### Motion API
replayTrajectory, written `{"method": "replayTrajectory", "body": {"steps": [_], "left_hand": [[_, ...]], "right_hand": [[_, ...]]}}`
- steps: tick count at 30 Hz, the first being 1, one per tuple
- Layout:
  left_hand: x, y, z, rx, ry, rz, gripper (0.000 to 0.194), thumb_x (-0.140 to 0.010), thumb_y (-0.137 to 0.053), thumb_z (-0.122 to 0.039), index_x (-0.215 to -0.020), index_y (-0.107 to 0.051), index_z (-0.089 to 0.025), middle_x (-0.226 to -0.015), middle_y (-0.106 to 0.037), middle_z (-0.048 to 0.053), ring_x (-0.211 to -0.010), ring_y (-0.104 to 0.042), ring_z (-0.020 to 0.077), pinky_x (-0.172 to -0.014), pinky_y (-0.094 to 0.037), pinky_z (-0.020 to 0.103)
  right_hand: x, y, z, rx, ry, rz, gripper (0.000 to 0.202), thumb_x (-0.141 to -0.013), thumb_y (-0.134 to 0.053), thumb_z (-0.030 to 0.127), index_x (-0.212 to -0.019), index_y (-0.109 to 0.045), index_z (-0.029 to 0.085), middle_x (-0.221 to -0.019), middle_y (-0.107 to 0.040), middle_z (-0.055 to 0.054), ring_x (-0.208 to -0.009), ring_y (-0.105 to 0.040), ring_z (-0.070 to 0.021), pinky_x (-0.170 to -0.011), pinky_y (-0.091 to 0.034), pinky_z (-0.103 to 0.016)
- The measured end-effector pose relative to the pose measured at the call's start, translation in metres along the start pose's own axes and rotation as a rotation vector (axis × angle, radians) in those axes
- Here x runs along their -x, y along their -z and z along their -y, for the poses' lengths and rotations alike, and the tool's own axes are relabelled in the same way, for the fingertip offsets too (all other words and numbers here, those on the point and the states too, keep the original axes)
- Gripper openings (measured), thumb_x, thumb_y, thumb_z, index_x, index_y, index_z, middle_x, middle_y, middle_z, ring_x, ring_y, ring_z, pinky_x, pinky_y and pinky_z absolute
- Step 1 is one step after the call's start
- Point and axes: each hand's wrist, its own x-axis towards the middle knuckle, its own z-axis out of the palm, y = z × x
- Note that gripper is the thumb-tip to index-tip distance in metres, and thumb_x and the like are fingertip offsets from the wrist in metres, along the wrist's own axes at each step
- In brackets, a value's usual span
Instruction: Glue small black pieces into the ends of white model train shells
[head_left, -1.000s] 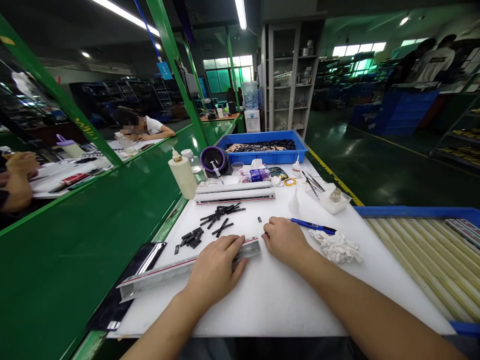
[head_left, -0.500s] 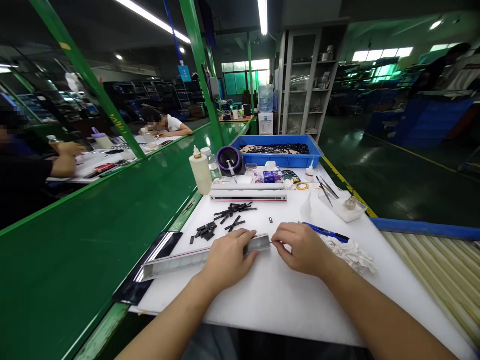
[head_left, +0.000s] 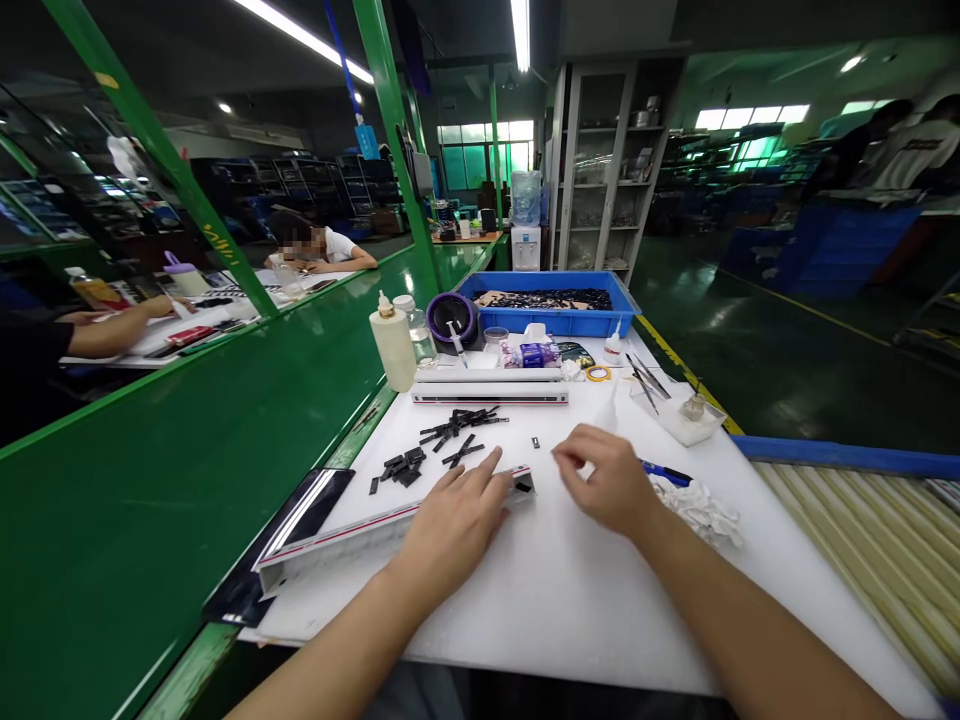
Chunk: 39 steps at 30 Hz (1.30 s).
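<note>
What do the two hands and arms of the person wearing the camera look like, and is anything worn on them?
The left hand and right hand are bare: no gloves and no rings that I can see. Both forearms are uncovered up to the picture's edge, with no sleeve, watch or bracelet in view.

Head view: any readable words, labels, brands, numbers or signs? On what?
No text is legible.
Purple pack: print too small.
Blue tag: marks too small.
Green post: yellow marks, unreadable.
White shirt, far right: print blurred.
</note>
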Motion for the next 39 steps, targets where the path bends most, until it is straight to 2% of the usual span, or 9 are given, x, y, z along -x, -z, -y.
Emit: {"method": "replayTrajectory", "body": {"steps": [3,6,10,14,20,24,28,33,39], "left_hand": [[-0.003,0.004,-0.001,-0.049,-0.09,0.044,0.024,-0.091,-0.043,-0.011,-0.106,-0.059,-0.02,-0.15,-0.041,0.014,-0.111,-0.061,0.0275,-0.091,-0.048,0.046],[-0.008,0.004,-0.004,-0.043,-0.089,0.063,0.025,-0.093,-0.041,-0.016,-0.102,-0.064,-0.019,-0.148,-0.043,0.014,-0.108,-0.062,0.0285,-0.083,-0.051,0.045],[-0.012,-0.003,-0.005,-0.036,-0.049,0.047,0.03,-0.097,-0.038,-0.023,-0.101,-0.067,-0.017,-0.144,-0.048,0.014,-0.106,-0.062,0.0288,-0.084,-0.051,0.047],[-0.013,-0.006,-0.003,-0.01,-0.054,0.028,0.03,-0.097,-0.041,-0.026,-0.112,-0.066,-0.022,-0.144,-0.05,0.008,-0.111,-0.06,0.0273,-0.087,-0.051,0.047],[-0.014,-0.006,-0.003,-0.002,-0.036,0.026,0.032,-0.097,-0.04,-0.029,-0.117,-0.064,-0.024,-0.143,-0.051,0.006,-0.111,-0.06,0.0265,-0.089,-0.052,0.046],[-0.015,-0.006,-0.003,0.021,-0.026,0.039,0.031,-0.097,-0.039,-0.03,-0.116,-0.064,-0.026,-0.141,-0.052,0.004,-0.11,-0.06,0.0261,-0.089,-0.052,0.047],[-0.017,-0.003,-0.004,0.044,-0.009,0.059,0.03,-0.096,-0.041,-0.028,-0.115,-0.064,-0.027,-0.141,-0.053,0.003,-0.111,-0.06,0.0262,-0.09,-0.052,0.047],[-0.017,-0.002,-0.004,0.055,-0.01,0.057,0.03,-0.094,-0.044,-0.026,-0.117,-0.063,-0.028,-0.14,-0.054,0.003,-0.11,-0.06,0.0262,-0.089,-0.052,0.047],[-0.017,-0.005,-0.004,0.06,-0.003,0.046,0.03,-0.094,-0.044,-0.026,-0.118,-0.062,-0.028,-0.139,-0.054,0.002,-0.111,-0.06,0.0263,-0.089,-0.053,0.047]], "right_hand": [[-0.007,0.014,-0.024,0.031,-0.224,-0.332,0.013,-0.086,-0.052,0.02,-0.082,-0.064,0.019,-0.077,-0.059,-0.003,-0.07,-0.055,-0.0157,-0.068,-0.046,-0.029],[-0.009,0.021,-0.038,0.107,-0.366,-0.474,0.014,-0.081,-0.056,0.021,-0.093,-0.064,0.018,-0.087,-0.059,-0.005,-0.073,-0.055,-0.0165,-0.072,-0.048,-0.032],[-0.007,0.021,-0.03,0.058,-0.246,-0.371,0.007,-0.081,-0.055,0.019,-0.086,-0.06,0.02,-0.077,-0.056,-0.002,-0.068,-0.052,-0.0158,-0.066,-0.046,-0.03],[-0.006,0.014,-0.023,0.005,-0.145,-0.257,0.01,-0.082,-0.053,0.016,-0.082,-0.062,0.02,-0.077,-0.057,-0.002,-0.07,-0.054,-0.0154,-0.065,-0.044,-0.029],[-0.008,0.017,-0.037,0.086,-0.24,-0.391,0.013,-0.081,-0.055,0.017,-0.089,-0.065,0.019,-0.08,-0.057,-0.002,-0.071,-0.054,-0.0158,-0.068,-0.047,-0.031],[-0.008,0.02,-0.046,0.169,-0.319,-0.504,0.032,-0.079,-0.055,0.02,-0.11,-0.062,0.018,-0.102,-0.058,-0.009,-0.093,-0.057,-0.0219,-0.084,-0.05,-0.038],[-0.007,0.017,-0.055,0.191,-0.466,-0.399,0.057,-0.079,-0.053,0.02,-0.135,-0.045,0.014,-0.131,-0.052,-0.016,-0.12,-0.051,-0.028,-0.1,-0.045,-0.044],[-0.012,0.01,-0.067,0.23,-0.721,-0.14,0.071,-0.081,-0.055,0.028,-0.146,-0.031,0.01,-0.142,-0.048,-0.02,-0.126,-0.05,-0.0326,-0.106,-0.039,-0.047],[-0.021,0.013,-0.072,0.218,-0.744,-0.031,0.037,-0.083,-0.056,0.027,-0.116,-0.063,0.015,-0.108,-0.068,-0.016,-0.106,-0.061,-0.0335,-0.092,-0.045,-0.046]]}}
